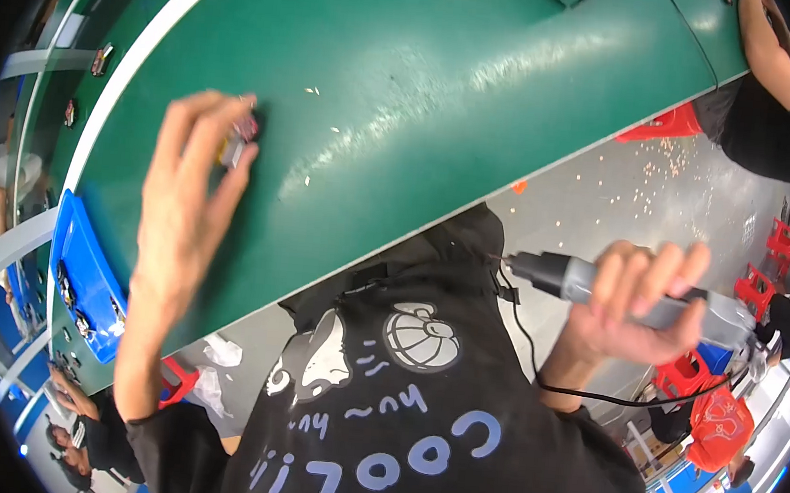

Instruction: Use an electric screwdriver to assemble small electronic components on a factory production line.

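My left hand (191,163) is over the green tabletop (424,127), its thumb and fingers closed round a small object (241,134) with red and yellow parts. The fingers hide most of that object, so its kind cannot be told. Out past the table's near edge, my right hand (634,310) grips a grey-and-black electric screwdriver (548,273). Its thin bit points left, toward the table edge and clear of any part. A black cord (607,395) runs from the tool's rear and loops below my wrist.
At the left a blue tray (85,243) contains several small parts. Two small pieces (101,59) lie beyond the white strip (145,46). Pale crumbs (312,90) dot the tabletop. A co-worker's arm (770,59) rests at the far right corner; red stools (755,287) stand on the floor behind.
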`<move>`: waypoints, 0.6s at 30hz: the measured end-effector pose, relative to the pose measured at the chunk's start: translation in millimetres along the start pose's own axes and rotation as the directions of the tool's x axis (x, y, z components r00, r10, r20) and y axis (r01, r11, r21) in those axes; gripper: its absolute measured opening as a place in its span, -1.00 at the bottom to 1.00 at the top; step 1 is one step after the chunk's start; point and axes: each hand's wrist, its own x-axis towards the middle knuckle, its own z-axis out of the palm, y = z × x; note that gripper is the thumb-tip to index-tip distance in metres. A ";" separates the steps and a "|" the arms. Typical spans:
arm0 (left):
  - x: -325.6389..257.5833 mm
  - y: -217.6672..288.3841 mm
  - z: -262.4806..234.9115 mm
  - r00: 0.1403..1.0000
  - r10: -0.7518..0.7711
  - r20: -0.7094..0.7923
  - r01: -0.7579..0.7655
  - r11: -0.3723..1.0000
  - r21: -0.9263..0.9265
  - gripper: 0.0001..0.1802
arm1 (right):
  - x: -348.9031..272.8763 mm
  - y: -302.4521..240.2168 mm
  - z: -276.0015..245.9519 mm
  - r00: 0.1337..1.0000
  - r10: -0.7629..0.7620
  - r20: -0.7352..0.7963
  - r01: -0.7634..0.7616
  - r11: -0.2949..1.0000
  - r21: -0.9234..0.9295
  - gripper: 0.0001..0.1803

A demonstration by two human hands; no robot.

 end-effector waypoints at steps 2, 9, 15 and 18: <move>15.7 -17.1 -1.5 0.990 0.130 -0.057 -0.124 0.987 0.101 -0.53 | -30.5 19.3 -13.0 0.991 -0.017 -0.130 0.016 1.000 -0.011 -0.76; 82.8 -57.5 -5.2 0.952 0.246 -0.184 -0.226 0.967 0.121 -0.61 | -74.7 58.3 -28.7 0.967 -0.032 -0.252 0.022 0.999 -0.043 -0.80; 106.1 -117.6 -3.9 0.938 0.191 -0.288 -0.166 0.980 0.109 -0.64 | -78.0 73.2 -24.1 0.975 0.015 -0.222 -0.047 0.989 -0.140 -0.82; 102.3 -127.7 -7.7 0.928 0.212 -0.306 -0.168 0.972 0.164 -0.64 | -73.1 62.3 -13.6 0.973 -0.004 -0.230 -0.031 0.989 -0.148 -0.80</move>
